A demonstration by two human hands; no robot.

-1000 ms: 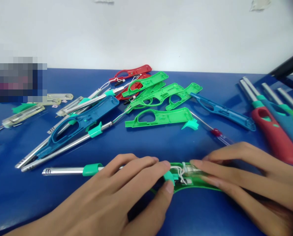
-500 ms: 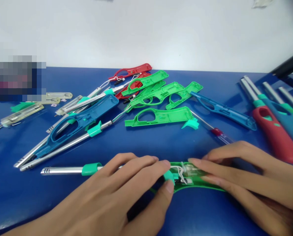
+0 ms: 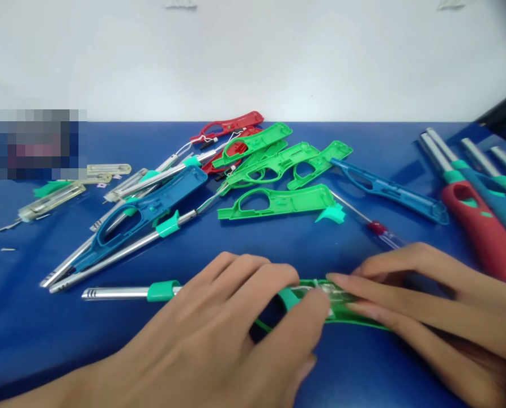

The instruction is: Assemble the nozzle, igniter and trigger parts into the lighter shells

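Note:
A utility lighter lies open in front of me, its green half-shell (image 3: 357,318) facing up and its metal tube (image 3: 119,293) pointing left through a turquoise collar (image 3: 162,290). My left hand (image 3: 236,323) arches over the lighter's middle. Its fingers are bent, and the thumb and fingertips press in around the turquoise trigger (image 3: 287,298) and the inner end of the clear fuel tank (image 3: 334,292). My right hand (image 3: 422,306) pinches the tank and shell between thumb and fingers at the right end. White wire is mostly hidden under my left hand.
Beyond lie green half-shells (image 3: 282,205), blue half-shells (image 3: 392,192), red ones (image 3: 236,122) and metal tubes with wires. A screwdriver (image 3: 378,228) lies behind my right hand. Closed lighters (image 3: 482,238) stand at right; clear tanks (image 3: 52,201) lie left.
My left thumb and fingers have shifted right, from the trigger toward the tank's inner end, covering the white wires. My right hand keeps its grip. The view has shifted slightly.

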